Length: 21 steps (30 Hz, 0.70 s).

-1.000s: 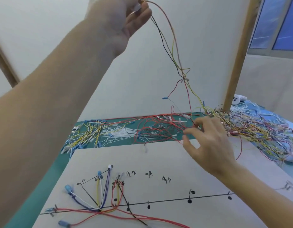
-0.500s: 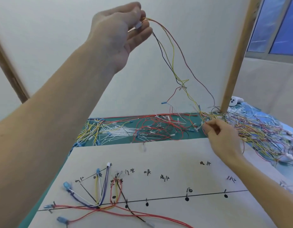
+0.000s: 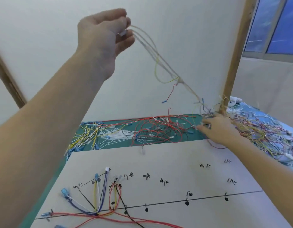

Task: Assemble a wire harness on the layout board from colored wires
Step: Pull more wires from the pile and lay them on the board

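With the left hand (image 3: 106, 40) pinching the wire bundle (image 3: 159, 58) high over the bench and the right hand (image 3: 219, 129) seemingly spread on the tangle (image 3: 260, 134), draw it out gently.

Plain white wall (image 3: 183, 38) straight behind, wooden post (image 3: 236, 51) rising upper right, blue-lit window (image 3: 277, 25) beyond it, slanted wooden strip (image 3: 9, 79) far left.

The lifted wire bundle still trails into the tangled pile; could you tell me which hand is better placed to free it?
Probably the right hand: it rests open on the tangled pile, while the left hand pinches the bundle overhead.
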Available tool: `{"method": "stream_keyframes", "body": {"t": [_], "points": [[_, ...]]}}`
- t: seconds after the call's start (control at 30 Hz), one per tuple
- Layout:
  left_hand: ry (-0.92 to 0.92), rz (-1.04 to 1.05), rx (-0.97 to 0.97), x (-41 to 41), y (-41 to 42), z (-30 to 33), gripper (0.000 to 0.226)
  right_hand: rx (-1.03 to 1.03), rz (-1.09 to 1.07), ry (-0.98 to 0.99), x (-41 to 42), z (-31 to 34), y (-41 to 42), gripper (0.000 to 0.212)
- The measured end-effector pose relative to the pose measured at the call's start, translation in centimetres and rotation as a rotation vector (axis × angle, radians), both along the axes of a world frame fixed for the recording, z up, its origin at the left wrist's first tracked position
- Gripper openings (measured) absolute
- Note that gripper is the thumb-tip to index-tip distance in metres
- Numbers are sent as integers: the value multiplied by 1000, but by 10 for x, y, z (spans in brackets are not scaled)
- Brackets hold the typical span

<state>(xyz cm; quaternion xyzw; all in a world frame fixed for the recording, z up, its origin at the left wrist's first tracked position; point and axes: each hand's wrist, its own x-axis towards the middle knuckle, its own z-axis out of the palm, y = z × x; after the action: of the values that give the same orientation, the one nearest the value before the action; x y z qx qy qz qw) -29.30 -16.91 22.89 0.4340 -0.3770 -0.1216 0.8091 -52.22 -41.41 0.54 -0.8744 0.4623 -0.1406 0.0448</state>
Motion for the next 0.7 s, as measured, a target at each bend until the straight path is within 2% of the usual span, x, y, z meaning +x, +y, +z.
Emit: {"method": "stream_keyframes", "body": {"t": [0.1, 0.17, 0.27, 0.37, 0.43, 0.47, 0.5, 0.6, 0.7], "points": [[35, 106, 81, 28, 2, -16, 13, 195, 186, -15, -16, 23, 21, 39], [35, 164, 138, 42, 4, -34, 12, 308, 268, -119, -33, 41, 33, 38], [78, 198, 194, 56, 8, -56, 13, 415, 232, -504, -47, 63, 40, 42], [115, 214, 216, 64, 16, -69, 15, 301, 103, -861, -49, 75, 33, 53], [113, 222, 229, 64, 20, -76, 16, 182, 107, -930, -37, 72, 28, 34], [111, 221, 236, 62, 22, -79, 16, 138, 146, -876, -27, 67, 24, 17], [111, 214, 239, 60, 24, -81, 16, 105, 203, -764, -15, 60, 20, 13], [127, 182, 228, 52, 29, -86, 18, 141, 335, -284, 19, 36, 4, 38], [133, 179, 202, 52, 39, -88, 21, 212, 366, 93, 34, 16, -13, 30]]}}
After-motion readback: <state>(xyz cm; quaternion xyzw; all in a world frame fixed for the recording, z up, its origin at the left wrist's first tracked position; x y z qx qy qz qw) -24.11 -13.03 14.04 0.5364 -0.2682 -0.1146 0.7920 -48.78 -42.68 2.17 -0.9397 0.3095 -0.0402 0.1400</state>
